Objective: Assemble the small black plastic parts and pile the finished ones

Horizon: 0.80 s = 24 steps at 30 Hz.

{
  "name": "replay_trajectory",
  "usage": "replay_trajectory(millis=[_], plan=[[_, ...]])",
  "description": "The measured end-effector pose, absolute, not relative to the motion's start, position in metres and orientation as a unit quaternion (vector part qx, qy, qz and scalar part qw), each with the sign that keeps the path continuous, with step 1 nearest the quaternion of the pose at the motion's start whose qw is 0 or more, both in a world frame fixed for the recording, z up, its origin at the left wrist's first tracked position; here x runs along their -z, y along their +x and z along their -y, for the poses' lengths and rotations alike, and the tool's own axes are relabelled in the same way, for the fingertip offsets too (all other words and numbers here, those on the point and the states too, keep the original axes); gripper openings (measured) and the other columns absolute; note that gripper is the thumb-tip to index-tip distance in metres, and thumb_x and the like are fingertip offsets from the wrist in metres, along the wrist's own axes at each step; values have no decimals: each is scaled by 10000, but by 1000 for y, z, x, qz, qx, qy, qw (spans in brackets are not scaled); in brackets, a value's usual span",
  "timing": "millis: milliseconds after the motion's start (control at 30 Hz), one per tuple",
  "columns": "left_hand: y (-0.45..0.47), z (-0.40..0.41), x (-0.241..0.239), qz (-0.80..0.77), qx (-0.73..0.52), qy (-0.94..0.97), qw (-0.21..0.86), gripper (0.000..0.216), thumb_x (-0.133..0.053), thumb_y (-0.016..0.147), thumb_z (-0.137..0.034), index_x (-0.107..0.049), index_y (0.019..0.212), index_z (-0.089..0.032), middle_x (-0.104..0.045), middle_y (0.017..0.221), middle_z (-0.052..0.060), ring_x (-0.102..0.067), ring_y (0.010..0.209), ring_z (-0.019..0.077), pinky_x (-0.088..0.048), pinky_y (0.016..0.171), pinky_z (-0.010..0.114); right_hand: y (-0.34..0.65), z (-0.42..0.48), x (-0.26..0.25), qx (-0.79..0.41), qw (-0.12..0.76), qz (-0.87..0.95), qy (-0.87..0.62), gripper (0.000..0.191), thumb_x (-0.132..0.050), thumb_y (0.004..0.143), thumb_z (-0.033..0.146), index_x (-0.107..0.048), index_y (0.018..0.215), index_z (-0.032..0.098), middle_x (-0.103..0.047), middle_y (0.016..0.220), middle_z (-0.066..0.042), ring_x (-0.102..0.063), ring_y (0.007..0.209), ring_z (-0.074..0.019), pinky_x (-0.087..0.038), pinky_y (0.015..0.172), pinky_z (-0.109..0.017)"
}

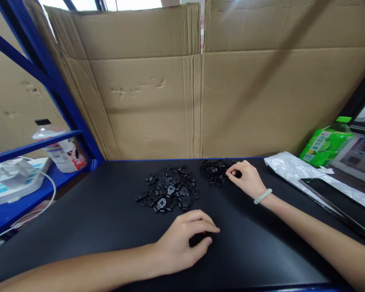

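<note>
- Parts pile, large: 11 o'clock of left hand.
- Small pile: 9 o'clock of right hand.
- Left hand: thumb and fingers apart, relaxed.
- Right hand: fingertips pinched; contents cannot be discerned.

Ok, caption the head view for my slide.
Right hand at the smaller pile of black parts, left hand near the larger pile, on a black tabletop.

Pale coiled band on R wrist; both forearms bare
</note>
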<state>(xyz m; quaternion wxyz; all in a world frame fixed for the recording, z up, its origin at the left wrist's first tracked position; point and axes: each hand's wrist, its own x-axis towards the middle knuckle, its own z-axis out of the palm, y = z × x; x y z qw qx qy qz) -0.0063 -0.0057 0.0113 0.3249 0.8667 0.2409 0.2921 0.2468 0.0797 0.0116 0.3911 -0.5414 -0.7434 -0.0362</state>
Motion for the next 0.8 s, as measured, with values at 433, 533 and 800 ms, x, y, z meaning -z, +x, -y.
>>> replay_trajectory(millis=[433,533,800], plan=[[-6,4,-7,-253,-322,850,330,334,-523,771,-21,-651,1038,-176,-633,963,64,-584,785,141,-506,717,259,244,-63,-25,47,513,727,-454,117,-576,823,268,-639,758,195,-657,786,-52,-583,751,-189,-473,730,-341],[-6,3,-6,-292,-366,814,344,390,-548,763,-34,-581,1116,-198,-585,1016,59,-575,793,135,-521,705,258,227,-44,-26,-145,510,708,-466,128,-557,837,295,-598,789,183,-624,735,-29,-580,664,-155,-479,623,-280],[-4,1,-7,-331,-368,729,472,476,-739,650,-132,-598,1103,-172,-615,995,62,-593,930,188,-545,808,307,188,-8,-18,-453,392,681,-422,139,-614,789,274,-607,738,145,-597,683,-5,-550,623,-106,-461,602,-227]])
